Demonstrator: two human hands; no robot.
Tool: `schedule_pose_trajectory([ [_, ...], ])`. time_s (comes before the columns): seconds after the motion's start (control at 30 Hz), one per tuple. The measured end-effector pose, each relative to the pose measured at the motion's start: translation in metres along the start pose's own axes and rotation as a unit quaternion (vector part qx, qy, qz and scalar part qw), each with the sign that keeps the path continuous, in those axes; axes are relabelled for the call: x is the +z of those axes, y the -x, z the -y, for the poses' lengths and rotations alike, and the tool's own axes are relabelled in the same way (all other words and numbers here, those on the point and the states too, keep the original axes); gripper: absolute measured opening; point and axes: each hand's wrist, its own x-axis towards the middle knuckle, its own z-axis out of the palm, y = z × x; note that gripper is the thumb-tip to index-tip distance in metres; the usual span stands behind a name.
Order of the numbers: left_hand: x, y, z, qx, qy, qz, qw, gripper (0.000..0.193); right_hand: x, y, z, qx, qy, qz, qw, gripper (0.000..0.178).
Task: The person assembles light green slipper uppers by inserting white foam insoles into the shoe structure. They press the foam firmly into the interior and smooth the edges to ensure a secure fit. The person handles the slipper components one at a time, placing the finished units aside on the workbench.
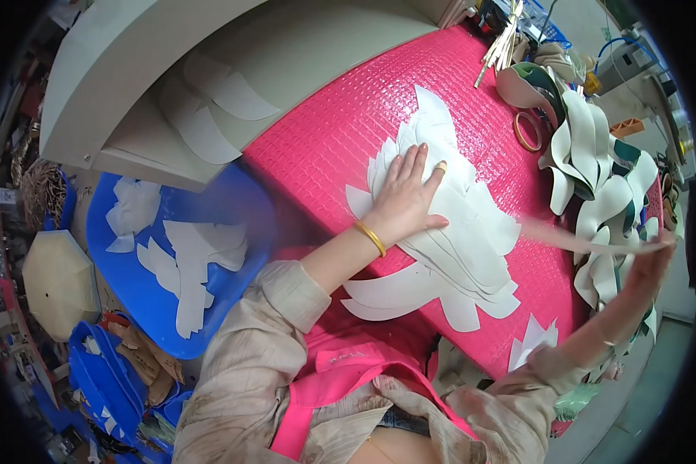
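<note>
A fanned pile of thin white curved cut pieces (472,232) lies on the pink-covered table (332,116). My left hand (406,193) rests flat on the upper left of this pile, its fingers stretched out and slightly spread. One fingertip has a pale covering, and a yellow bangle circles the wrist. Off to the right, my right hand (651,267) is raised, its fingers closed on one end of a pale cut piece (595,244). That piece is smeared by motion and stretches back toward the pile.
Curved white pieces with green undersides (591,147) crowd the table's right side, beside a tape roll (527,131). Small white scraps (532,340) lie near the front edge. A blue tub (116,286) with white pieces stands left, below a beige shelf (139,147) holding more.
</note>
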Motion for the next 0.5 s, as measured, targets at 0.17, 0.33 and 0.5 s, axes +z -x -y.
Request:
schedule_pose_trajectory([
  [0.17,0.0,0.013,0.014,-0.013,0.123,-0.107,0.987,0.062,0.21,-0.047,-0.016,0.059,-0.055,0.336,0.938,0.034],
  [0.33,-0.063,0.085,0.029,-0.13,0.249,-0.301,0.911,0.011,0.451,-0.021,-0.054,0.004,0.096,0.497,0.862,0.021],
  [0.5,-0.076,0.166,0.03,-0.179,0.305,-0.195,0.915,0.013,0.603,0.007,-0.127,0.028,0.06,0.467,0.882,0.016],
])
